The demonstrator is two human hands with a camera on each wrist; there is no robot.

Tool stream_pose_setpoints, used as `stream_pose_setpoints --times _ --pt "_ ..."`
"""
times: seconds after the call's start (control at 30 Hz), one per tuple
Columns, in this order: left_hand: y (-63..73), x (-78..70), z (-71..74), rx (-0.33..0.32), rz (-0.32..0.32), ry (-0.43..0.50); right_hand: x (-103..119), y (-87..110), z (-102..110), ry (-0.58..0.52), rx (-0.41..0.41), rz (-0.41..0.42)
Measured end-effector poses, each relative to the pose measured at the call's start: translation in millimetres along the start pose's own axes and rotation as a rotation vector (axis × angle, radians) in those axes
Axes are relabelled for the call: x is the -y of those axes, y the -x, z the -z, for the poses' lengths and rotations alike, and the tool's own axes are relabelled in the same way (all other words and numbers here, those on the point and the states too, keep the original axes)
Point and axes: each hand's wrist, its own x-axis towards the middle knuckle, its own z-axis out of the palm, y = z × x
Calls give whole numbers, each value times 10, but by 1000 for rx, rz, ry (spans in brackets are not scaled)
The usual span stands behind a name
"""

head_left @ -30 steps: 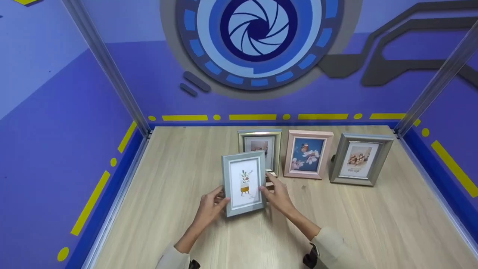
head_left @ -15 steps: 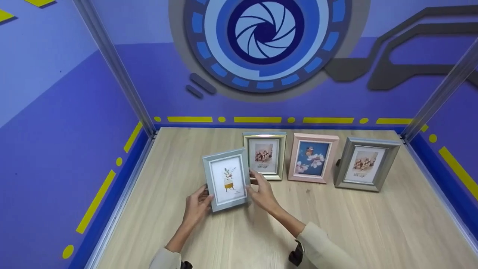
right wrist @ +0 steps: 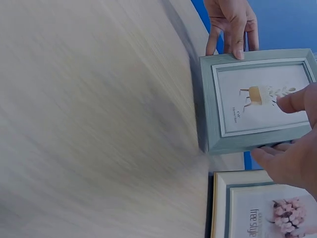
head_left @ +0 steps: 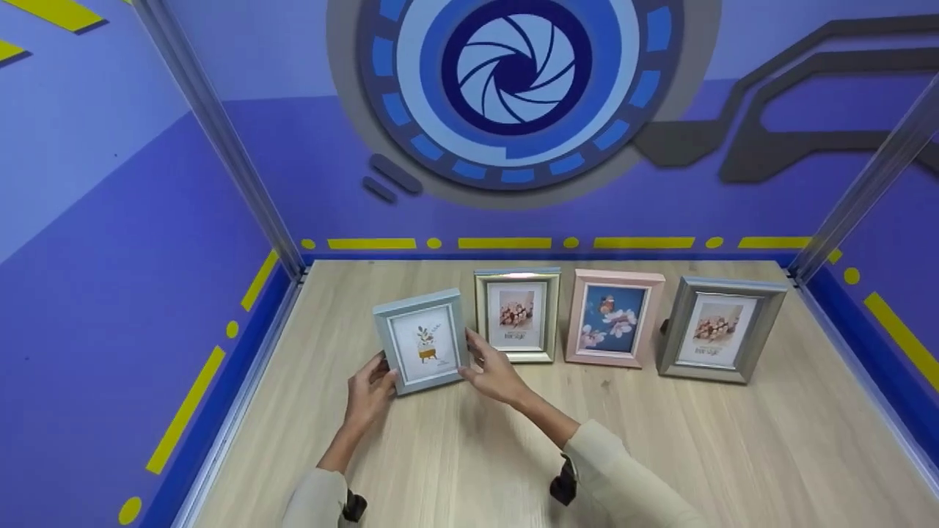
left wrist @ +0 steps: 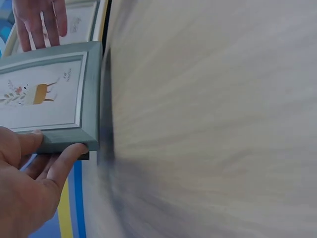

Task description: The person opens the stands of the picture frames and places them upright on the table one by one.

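In the head view, a grey-green picture frame (head_left: 423, 348) with a plant-in-a-yellow-pot print stands nearly upright, turned a little, between both hands. My left hand (head_left: 370, 396) pinches its left side near the lower corner; the left wrist view shows that thumb and fingers (left wrist: 64, 161) at the frame's edge. My right hand (head_left: 499, 374) holds the opposite side, its thumb over the front in the right wrist view and its fingers along the edge. Whether the lower edge touches the table is hard to tell. Just right of it stands a gold picture frame (head_left: 518, 315).
Further right on the wooden table (head_left: 660, 455) stand a pink picture frame (head_left: 615, 319) with blossoms and a grey-brown picture frame (head_left: 722, 330). A purple-blue wall (head_left: 286, 161) rises behind, with metal posts at the corners.
Both hands have carried the grey-green picture frame left and back, from in front of the gold frame to beside it. The gold frame now shows whole. The camera view has shifted slightly.
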Motion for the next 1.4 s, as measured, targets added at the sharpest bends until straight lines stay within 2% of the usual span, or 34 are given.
stream_pose_setpoints --times 0.13,0.3,0.5,0.63,0.77,0.93,1.03,1.17,1.4 --pt "-106 54 28 -12 26 6 -12 -100 -41 11 37 -37" --pt "-245 61 49 8 59 27 -30 -199 -62 34 38 -69" --pt "-387 53 56 17 101 60 -22 -275 -53 72 34 -49" --pt "-388 60 35 13 134 78 -30 -269 -47 116 50 -44" --pt "-373 55 17 0 122 54 -34 -249 -29 135 71 -52" --pt "-358 38 -2 -15 117 -16 -44 -218 1 71 133 -77" --pt "-356 15 -7 -8 147 -22 -49 -205 12 37 151 -91" --pt "-349 -24 -9 -6 156 -32 -47 -191 27 36 154 -96" --pt "-287 -82 3 -54 165 -53 -30 -162 57 67 139 -111"
